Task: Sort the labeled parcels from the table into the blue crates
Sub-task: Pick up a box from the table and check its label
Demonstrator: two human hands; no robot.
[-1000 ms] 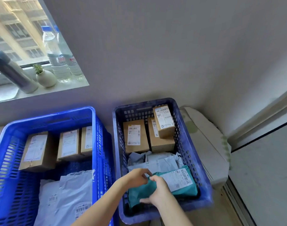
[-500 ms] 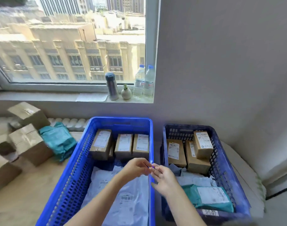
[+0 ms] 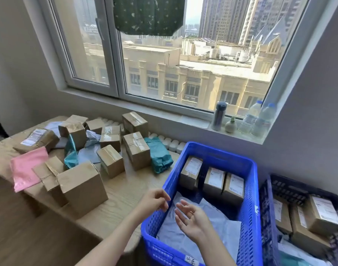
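Note:
Both hands hover empty over the near left rim of the bright blue crate (image 3: 250, 198). My left hand (image 3: 154, 201) has loosely curled fingers; my right hand (image 3: 191, 219) is palm-up with relaxed fingers. That crate holds three labeled cardboard boxes (image 3: 214, 179) at its far end and grey mailer bags (image 3: 218, 227) in front. A darker blue crate (image 3: 267, 217) at the right holds more labeled boxes (image 3: 323, 214). On the wooden table (image 3: 126, 191) to the left lie several cardboard boxes (image 3: 81, 187), teal bags (image 3: 160, 156), grey mailers and a pink mailer (image 3: 26, 166).
The window sill behind the crates carries a grey flask (image 3: 219, 116), a small white vase (image 3: 230, 125) and two water bottles (image 3: 258, 120). A white ribbed radiator (image 3: 173, 144) runs under the sill. The wall closes in at the right.
My view has swung left, from the dark crate to the table. My hands let go of the teal parcel in the dark crate and now hang empty over the bright crate's left rim.

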